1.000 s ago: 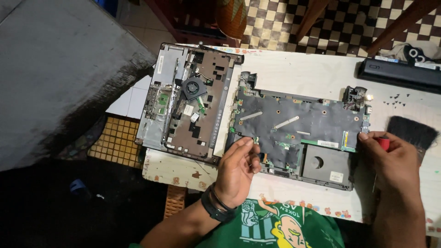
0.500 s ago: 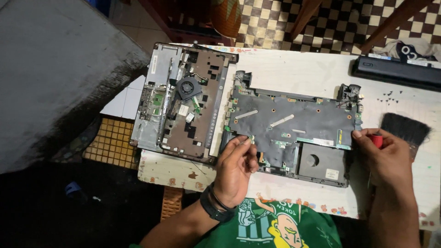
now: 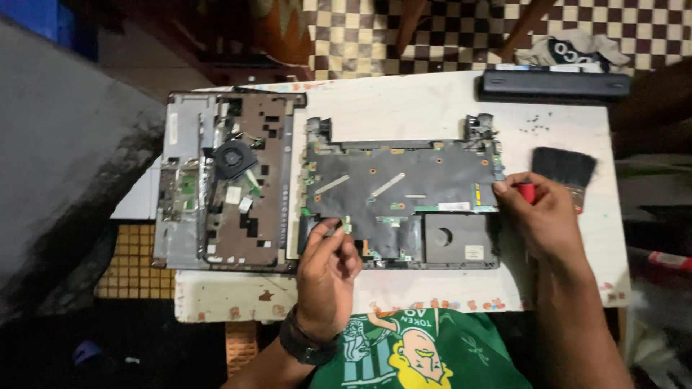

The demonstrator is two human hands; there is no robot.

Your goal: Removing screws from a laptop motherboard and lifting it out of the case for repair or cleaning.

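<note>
Grey laptop base with its motherboard (image 3: 404,198) sits between both hands: left hand (image 3: 328,270) pinches at its near-left edge, fingers bunched, while right hand (image 3: 544,216) grips a red-handled tool (image 3: 527,191) at its right edge, brush (image 3: 566,167) just beyond.

White table (image 3: 432,108) carries laptop base (image 3: 401,193), casing (image 3: 227,180), battery (image 3: 553,85), brush (image 3: 564,166).
</note>
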